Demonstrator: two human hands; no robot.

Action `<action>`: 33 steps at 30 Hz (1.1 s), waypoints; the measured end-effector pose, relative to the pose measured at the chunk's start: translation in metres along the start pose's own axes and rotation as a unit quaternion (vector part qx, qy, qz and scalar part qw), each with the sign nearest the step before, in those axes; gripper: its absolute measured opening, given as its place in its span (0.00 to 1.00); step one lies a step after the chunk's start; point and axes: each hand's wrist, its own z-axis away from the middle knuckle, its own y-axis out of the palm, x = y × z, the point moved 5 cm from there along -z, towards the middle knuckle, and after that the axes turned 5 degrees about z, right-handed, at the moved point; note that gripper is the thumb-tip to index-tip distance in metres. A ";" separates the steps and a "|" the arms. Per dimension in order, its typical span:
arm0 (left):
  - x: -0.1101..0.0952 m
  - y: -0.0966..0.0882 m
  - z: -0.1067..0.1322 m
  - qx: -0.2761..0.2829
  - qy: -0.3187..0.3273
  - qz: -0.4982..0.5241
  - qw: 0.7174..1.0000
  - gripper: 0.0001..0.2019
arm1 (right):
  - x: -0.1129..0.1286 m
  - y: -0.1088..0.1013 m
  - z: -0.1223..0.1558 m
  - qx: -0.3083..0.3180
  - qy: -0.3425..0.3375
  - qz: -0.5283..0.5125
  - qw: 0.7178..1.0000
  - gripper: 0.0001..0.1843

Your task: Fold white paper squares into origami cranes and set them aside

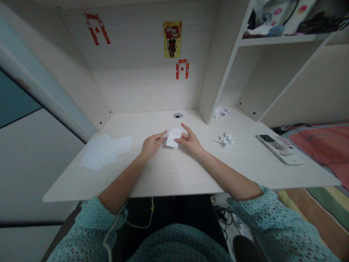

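Observation:
A small folded white paper [173, 137] lies at the middle of the pale desk [174, 174], held from both sides. My left hand [152, 144] pinches its left edge with curled fingers. My right hand [189, 139] grips the right edge with thumb and fingers, its index finger raised above the sheet. Both forearms reach in from teal knit sleeves.
A loose stack of white sheets [105, 151] lies at the left. Folded paper figures [225, 139] sit right of my hands, with more in the shelf nook [222, 112]. A white remote [279, 148] rests at the far right. A cable hole [178, 115] sits behind the paper.

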 end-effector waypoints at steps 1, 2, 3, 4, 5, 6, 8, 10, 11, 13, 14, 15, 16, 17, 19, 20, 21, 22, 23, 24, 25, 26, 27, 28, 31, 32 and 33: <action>0.001 0.002 0.000 0.008 0.001 0.023 1.000 0.17 | 0.000 0.001 0.000 0.002 0.002 -0.001 1.000 0.52; 0.001 0.005 -0.001 0.019 0.001 0.046 0.999 0.16 | 0.000 0.002 0.001 0.005 0.004 -0.003 1.000 0.52; 0.001 0.007 -0.001 0.029 0.002 0.068 0.997 0.15 | 0.000 0.003 0.001 0.008 0.006 -0.005 1.000 0.52; 0.001 0.010 -0.001 0.042 0.003 0.087 0.995 0.15 | -0.001 0.004 0.002 0.009 0.008 -0.007 1.000 0.51; 0.000 0.012 -0.001 0.052 0.002 0.103 0.993 0.16 | -0.001 0.005 0.002 0.010 0.009 -0.007 1.000 0.51; -0.001 0.014 -0.001 0.059 -0.004 0.121 0.991 0.17 | -0.002 0.005 0.002 0.011 0.010 -0.004 1.000 0.50; -0.003 0.017 0.000 0.070 -0.025 0.152 0.986 0.18 | -0.003 0.005 0.002 0.009 0.004 0.007 1.000 0.50; -0.006 0.018 0.001 0.073 -0.031 0.153 0.985 0.19 | -0.004 0.003 0.001 0.003 -0.009 0.026 1.000 0.50; -0.007 0.018 0.002 0.068 -0.026 0.140 0.987 0.18 | -0.004 0.002 0.000 0.001 -0.016 0.036 0.999 0.49; -0.010 0.016 0.004 0.046 -0.010 0.106 0.993 0.19 | -0.006 0.000 -0.001 -0.002 -0.027 0.051 0.998 0.49; -0.010 0.015 0.005 0.033 -0.003 0.095 0.995 0.19 | -0.006 0.000 -0.001 -0.001 -0.030 0.056 0.998 0.49; -0.010 0.014 0.005 0.024 0.003 0.091 0.996 0.20 | -0.007 0.000 -0.001 0.001 -0.032 0.060 0.998 0.49; -0.010 0.013 0.005 0.019 0.007 0.094 0.995 0.20 | -0.007 0.000 -0.001 0.004 -0.033 0.063 0.997 0.49; -0.009 0.013 0.005 0.018 0.010 0.099 0.995 0.19 | -0.007 0.001 -0.001 0.008 -0.035 0.065 0.997 0.49; -0.006 0.014 0.004 0.023 0.006 0.109 0.994 0.18 | -0.004 0.003 0.001 0.017 -0.042 0.074 0.996 0.48; -0.005 0.015 0.003 0.026 0.001 0.113 0.993 0.17 | -0.002 0.004 0.002 0.018 -0.048 0.083 0.995 0.47; -0.003 0.015 0.003 0.029 -0.006 0.119 0.992 0.17 | 0.000 0.005 0.003 0.018 -0.056 0.095 0.994 0.45; -0.002 0.016 0.002 0.032 -0.013 0.126 0.991 0.17 | 0.003 0.006 0.005 0.016 -0.065 0.111 0.992 0.43; -0.001 0.017 0.002 0.036 -0.019 0.137 0.990 0.17 | 0.006 0.007 0.006 0.014 -0.074 0.130 0.989 0.40; -0.001 0.018 0.002 0.040 -0.022 0.148 0.988 0.17 | 0.009 0.008 0.007 0.015 -0.081 0.151 0.985 0.37; -0.001 0.019 0.002 0.043 -0.024 0.159 0.986 0.17 | 0.011 0.010 0.008 0.019 -0.087 0.170 0.981 0.34; -0.001 0.020 0.002 0.047 -0.024 0.170 0.984 0.18 | 0.014 0.011 0.009 0.025 -0.091 0.186 0.978 0.32; -0.002 0.020 0.001 0.049 -0.024 0.180 0.982 0.18 | 0.015 0.013 0.010 0.032 -0.093 0.197 0.975 0.31; -0.001 0.021 0.001 0.050 -0.024 0.190 0.980 0.18 | 0.016 0.014 0.011 0.039 -0.094 0.204 0.974 0.30; 0.002 0.022 0.000 0.050 -0.031 0.218 0.974 0.17 | 0.017 0.016 0.013 0.049 -0.096 0.211 0.972 0.28; 0.004 0.022 -0.001 0.050 -0.035 0.226 0.972 0.17 | 0.016 0.016 0.013 0.052 -0.096 0.212 0.971 0.27; 0.005 0.023 -0.001 0.050 -0.040 0.233 0.970 0.17 | 0.015 0.017 0.013 0.056 -0.095 0.213 0.971 0.26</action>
